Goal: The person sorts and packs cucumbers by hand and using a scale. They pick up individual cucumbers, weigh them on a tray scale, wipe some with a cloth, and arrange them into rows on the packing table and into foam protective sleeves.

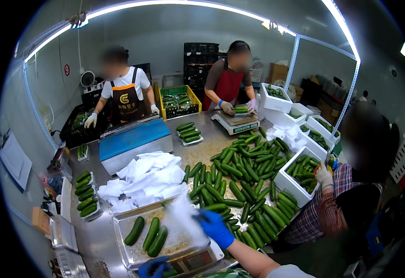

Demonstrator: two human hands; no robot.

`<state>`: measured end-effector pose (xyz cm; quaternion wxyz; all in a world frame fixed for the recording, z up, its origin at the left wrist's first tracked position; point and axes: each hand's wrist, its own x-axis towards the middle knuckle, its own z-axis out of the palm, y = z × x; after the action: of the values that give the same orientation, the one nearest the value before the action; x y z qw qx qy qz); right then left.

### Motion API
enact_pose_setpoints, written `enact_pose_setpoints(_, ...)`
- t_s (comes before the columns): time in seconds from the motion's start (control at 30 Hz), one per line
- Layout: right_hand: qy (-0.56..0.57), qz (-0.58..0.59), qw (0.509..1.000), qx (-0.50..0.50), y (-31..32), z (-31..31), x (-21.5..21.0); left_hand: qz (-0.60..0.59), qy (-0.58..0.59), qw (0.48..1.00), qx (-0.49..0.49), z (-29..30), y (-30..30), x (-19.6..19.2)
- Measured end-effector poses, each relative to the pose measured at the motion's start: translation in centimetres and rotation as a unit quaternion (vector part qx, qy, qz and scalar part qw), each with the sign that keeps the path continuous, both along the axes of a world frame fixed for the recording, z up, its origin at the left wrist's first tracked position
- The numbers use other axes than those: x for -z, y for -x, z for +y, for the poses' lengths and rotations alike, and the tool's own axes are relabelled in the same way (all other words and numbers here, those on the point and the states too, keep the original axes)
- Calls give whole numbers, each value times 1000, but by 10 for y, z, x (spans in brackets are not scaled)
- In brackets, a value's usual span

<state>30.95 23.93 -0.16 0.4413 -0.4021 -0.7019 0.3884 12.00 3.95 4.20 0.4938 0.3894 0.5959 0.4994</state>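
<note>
- The right hand wore a blue glove and was curled shut on a thin clear plastic sheet. It held the sheet up over the tray, likely to keep it off the food. The sheet was blurry.
- Just under and to the left of that hand sat a metal tray on a weighing scale. Three cucumbers lay side by side in the tray, well left of the hand, probably so they could be weighed together.
- The left hand, also in a blue glove, was low at the near edge of the tray. It looked bent at the tray's rim, but I could not tell if it gripped anything.
- To the right of the right hand lay a big pile of loose cucumbers on the steel table, close enough to grab.
- Beyond the hands was a heap of white foam trays, and past that a blue-topped machine.
- Far to the left, small trays of packed cucumbers stood in a row.
- On the right, a person in a checked shirt had a gloved hand by a white foam box full of cucumbers.
- Across the table, two people in aprons worked, one at another scale.
</note>
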Motion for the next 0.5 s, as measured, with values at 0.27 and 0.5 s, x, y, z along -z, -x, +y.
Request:
enact_pose_setpoints(0.27, 99, 245, 928, 261, -109, -19, 10, 136, -17, 975, -177, -54, 172, 48)
enact_pose_setpoints(0.5, 97, 270, 907, 308, -125, -74, 39, 560, 70, 741, -364, -166, 455, 113)
